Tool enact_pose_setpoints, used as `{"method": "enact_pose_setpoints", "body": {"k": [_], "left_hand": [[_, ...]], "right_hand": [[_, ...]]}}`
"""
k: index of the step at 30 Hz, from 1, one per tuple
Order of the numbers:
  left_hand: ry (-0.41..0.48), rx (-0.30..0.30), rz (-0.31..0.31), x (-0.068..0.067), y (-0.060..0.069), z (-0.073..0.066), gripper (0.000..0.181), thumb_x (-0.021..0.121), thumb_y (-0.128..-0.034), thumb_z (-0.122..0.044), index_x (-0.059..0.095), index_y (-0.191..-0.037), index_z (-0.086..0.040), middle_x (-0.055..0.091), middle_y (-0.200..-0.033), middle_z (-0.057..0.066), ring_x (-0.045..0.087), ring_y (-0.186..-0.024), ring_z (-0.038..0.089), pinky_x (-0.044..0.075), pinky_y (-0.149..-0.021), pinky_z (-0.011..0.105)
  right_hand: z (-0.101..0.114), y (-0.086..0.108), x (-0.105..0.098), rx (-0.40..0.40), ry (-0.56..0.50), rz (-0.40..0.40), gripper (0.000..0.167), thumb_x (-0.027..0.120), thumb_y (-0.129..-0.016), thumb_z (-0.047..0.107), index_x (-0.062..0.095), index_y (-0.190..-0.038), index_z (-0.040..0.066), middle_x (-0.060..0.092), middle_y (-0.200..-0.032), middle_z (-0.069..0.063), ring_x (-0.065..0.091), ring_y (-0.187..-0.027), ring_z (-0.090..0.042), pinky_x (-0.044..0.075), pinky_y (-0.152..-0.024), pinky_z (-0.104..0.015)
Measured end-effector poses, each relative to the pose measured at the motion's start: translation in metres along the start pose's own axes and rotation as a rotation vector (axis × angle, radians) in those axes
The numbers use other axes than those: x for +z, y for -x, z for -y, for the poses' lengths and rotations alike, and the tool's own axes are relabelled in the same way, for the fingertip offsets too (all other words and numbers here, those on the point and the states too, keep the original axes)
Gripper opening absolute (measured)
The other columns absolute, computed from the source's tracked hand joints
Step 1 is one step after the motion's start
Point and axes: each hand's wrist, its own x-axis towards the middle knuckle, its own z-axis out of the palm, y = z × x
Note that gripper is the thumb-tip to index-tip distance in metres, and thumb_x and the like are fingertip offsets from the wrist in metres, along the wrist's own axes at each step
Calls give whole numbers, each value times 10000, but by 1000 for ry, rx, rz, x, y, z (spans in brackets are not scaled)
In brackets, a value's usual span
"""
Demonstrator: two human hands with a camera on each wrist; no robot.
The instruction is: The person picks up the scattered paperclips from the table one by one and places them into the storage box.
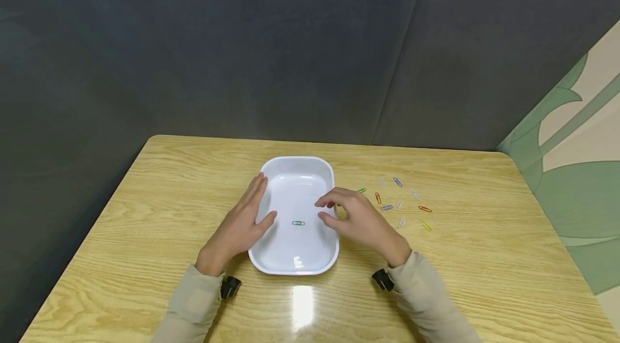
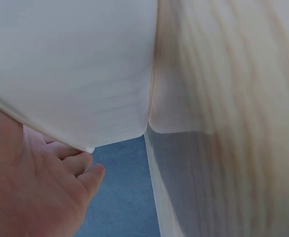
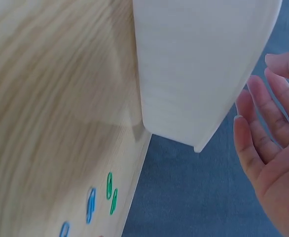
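Note:
A white rectangular tray (image 1: pixel 290 257) stands on the table, with one green paper clip (image 1: pixel 298 223) lying on its floor. My left hand (image 1: pixel 242 222) rests along the tray's left rim, fingers fairly straight and thumb reaching over the inside. In the left wrist view, the left hand (image 2: pixel 51 182) is against the tray's edge. Over the right rim hovers my right hand (image 1: pixel 360 219), its fingers loosely bent and the thumb apart from them. Nothing shows between the fingers of the right hand (image 3: pixel 277 138) in the right wrist view.
To the right of the tray lie several loose paper clips, among them a blue one (image 1: pixel 397 182), a red one (image 1: pixel 424 209), a yellow one (image 1: pixel 425 225) and a green one (image 1: pixel 361 190). A dark curtain (image 1: pixel 271 52) hangs behind the wooden table (image 1: pixel 484 267).

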Motion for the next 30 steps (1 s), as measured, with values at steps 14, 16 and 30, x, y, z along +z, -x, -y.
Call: {"method": "enact_pose_setpoints", "body": {"k": [14,16,30], "left_hand": [[-7,-7,2,0,-1,0,798,540,-1002,-358,86,-1603,-93,9,-1691,62,60,-1564,259,177,-1253,493],[-10,-7,-1,0,0,0,799,541,-1001,-356,87,-1603,-90,8,-1691,60,67,-1563,266,181,-1252,495],[-11,4,-9,0,0,-1,789,541,-1000,-342,106,-1599,-69,24,-1690,78,79,-1561,277,193,-1248,506]], "right_hand": [[-8,18,-14,36,35,-40,151,729,-890,126,742,-1041,114,742,-1007,7,654,-899,-170,553,-728,-327],[-10,21,-15,48,39,-42,160,730,-889,127,742,-1048,111,738,-1013,22,648,-902,-159,557,-718,-302],[-25,42,-27,78,62,-66,171,741,-882,113,736,-1052,125,743,-1018,-28,672,-894,-209,586,-770,-376]]}}
